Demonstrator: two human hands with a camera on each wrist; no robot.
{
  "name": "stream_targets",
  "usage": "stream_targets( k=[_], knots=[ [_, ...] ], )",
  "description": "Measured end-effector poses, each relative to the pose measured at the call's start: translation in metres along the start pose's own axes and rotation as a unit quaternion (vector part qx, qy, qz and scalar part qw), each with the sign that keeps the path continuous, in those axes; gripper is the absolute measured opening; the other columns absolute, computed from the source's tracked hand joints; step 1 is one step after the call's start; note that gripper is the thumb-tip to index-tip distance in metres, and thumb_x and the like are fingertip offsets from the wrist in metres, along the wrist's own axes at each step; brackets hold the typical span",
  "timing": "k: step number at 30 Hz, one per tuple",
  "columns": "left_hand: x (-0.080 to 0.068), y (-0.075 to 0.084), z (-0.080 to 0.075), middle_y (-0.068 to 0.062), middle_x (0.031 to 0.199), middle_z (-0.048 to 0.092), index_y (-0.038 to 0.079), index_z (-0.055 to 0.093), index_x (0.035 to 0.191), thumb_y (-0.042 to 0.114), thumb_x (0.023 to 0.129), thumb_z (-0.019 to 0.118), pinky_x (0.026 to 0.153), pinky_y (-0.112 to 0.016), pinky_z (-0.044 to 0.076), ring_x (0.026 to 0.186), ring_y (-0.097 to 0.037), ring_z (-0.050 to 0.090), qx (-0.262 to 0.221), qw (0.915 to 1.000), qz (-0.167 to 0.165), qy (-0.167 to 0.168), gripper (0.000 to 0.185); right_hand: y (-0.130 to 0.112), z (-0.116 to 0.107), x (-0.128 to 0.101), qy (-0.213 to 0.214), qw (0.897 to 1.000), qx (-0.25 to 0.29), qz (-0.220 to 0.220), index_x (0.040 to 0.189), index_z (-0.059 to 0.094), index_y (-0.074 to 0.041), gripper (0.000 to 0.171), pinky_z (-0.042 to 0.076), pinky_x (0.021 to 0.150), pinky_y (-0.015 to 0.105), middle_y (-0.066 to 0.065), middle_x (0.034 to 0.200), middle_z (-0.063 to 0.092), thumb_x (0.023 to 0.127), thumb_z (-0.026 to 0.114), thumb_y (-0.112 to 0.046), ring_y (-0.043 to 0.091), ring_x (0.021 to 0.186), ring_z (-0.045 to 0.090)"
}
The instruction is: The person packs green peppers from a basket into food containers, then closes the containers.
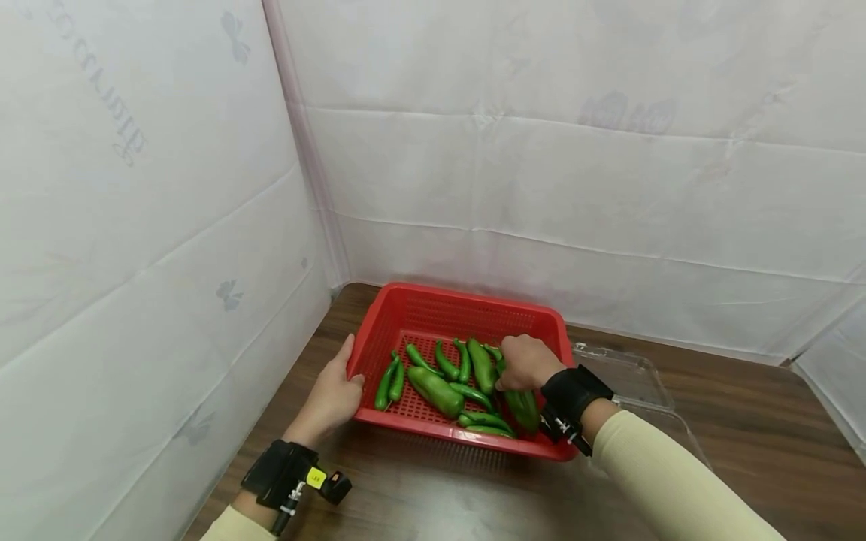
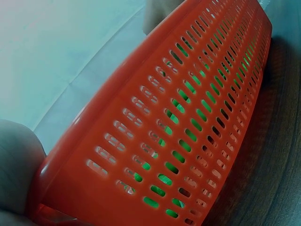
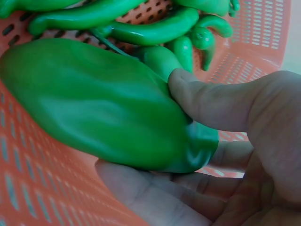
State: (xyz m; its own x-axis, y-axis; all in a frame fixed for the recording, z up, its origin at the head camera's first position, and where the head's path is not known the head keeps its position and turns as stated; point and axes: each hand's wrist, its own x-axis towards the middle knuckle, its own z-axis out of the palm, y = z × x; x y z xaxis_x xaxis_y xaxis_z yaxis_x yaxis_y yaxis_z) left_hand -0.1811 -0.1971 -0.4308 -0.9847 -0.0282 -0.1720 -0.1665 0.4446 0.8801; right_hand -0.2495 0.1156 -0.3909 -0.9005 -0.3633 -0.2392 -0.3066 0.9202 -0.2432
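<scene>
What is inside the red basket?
The red basket holds many green peppers. The right hand grips a fat pepper and covers part of the pile, so any peppers beneath it are hidden.

The right hand (image 1: 526, 362) grips a pepper (image 1: 524, 408) inside the basket (image 1: 460, 304); other peppers (image 1: 440, 391) lie left of it.

A brown wooden tabletop (image 1: 744, 451) sits under everything. A clear plastic tray (image 1: 636, 383) lies on it, off to the right side. White sheets (image 1: 541, 150) hang like walls at the back and on the left, with faint grey butterfly shapes (image 1: 230, 294) on them
</scene>
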Motion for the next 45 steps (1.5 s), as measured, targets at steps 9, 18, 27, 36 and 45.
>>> stream_targets(
  k=[9,18,27,36,45],
  knots=[
    [-0.011,-0.005,-0.003,-0.028,0.169,0.024,0.008,0.002,0.168,0.000,0.105,0.042,0.116,-0.066,0.039,0.149,-0.050,0.038,0.017,0.9998,-0.004,-0.001,0.076,-0.010,-0.011,-0.008,0.002,1.000,0.015,-0.009,0.096,0.068,-0.003,0.026,0.044,0.063,0.031,0.004,0.074,0.057,0.084,0.086,-0.018,0.017,0.066,0.054],
    [-0.023,-0.018,0.013,-0.029,0.168,0.026,0.003,0.004,0.167,-0.002,0.104,0.042,0.112,-0.064,0.044,0.147,-0.050,0.042,0.004,0.9999,-0.009,-0.001,0.075,-0.011,-0.017,-0.025,0.007,1.000,-0.006,-0.027,0.096,0.068,-0.002,0.028,0.051,0.065,0.032,0.007,0.082,0.065,0.082,0.087,-0.017,0.018,0.069,0.059],
    [-0.008,-0.005,0.007,-0.028,0.167,0.030,0.003,0.004,0.168,-0.001,0.103,0.043,0.111,-0.065,0.043,0.145,-0.049,0.044,0.010,0.9999,0.003,0.006,0.075,-0.010,-0.052,-0.018,0.010,0.999,-0.001,-0.033,0.096,0.069,-0.004,0.024,0.046,0.057,0.027,0.009,0.082,0.068,0.085,0.085,-0.019,0.016,0.056,0.059],
    [0.000,0.003,0.002,-0.026,0.170,0.023,0.007,0.002,0.168,0.000,0.104,0.043,0.117,-0.065,0.037,0.151,-0.048,0.037,0.006,0.9999,-0.008,0.003,0.076,-0.011,-0.072,-0.018,-0.003,0.999,-0.013,-0.039,0.113,0.071,-0.001,0.035,0.053,0.068,0.030,0.017,0.115,0.074,0.087,0.084,-0.021,0.018,0.067,0.064],
    [-0.001,0.004,0.004,-0.026,0.169,0.025,0.007,0.003,0.168,0.001,0.104,0.042,0.116,-0.065,0.039,0.149,-0.048,0.039,0.012,0.9999,-0.006,0.005,0.075,-0.015,-0.076,-0.021,-0.006,0.999,-0.026,-0.043,0.118,0.071,-0.001,0.041,0.055,0.069,0.031,0.017,0.119,0.074,0.085,0.086,-0.022,0.018,0.072,0.067]
  ],
)
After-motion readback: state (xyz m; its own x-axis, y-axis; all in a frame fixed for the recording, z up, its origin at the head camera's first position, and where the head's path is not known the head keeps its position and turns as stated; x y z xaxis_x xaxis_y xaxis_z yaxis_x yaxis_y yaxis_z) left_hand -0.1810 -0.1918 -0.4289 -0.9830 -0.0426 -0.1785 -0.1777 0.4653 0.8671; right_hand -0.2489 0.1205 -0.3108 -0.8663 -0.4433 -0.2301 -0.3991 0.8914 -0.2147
